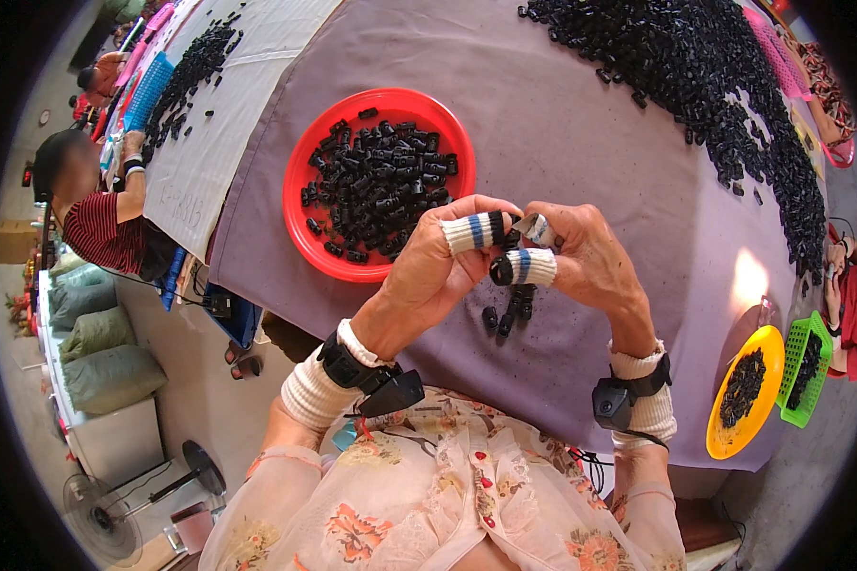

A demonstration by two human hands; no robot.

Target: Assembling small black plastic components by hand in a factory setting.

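My left hand (428, 266) and my right hand (592, 255) meet above the near part of the cloth-covered table. Their fingertips pinch together around a small black plastic part (512, 238), mostly hidden by the fingers. White knitted finger sleeves with blue and black stripes cover some fingers, and a pale wrap sits on a right-hand finger. Just below the hands, several loose black parts (507, 322) lie on the cloth. Beyond my left hand stands a red round tray (300, 205) heaped with the same kind of black parts.
A large heap of black parts (676, 86) spreads over the far right. Near the right edge are a yellow tray (767, 347) and a green basket (792, 400), both holding black parts. At the left, a person in a striped top (100, 228) works at a white-covered table (200, 162).
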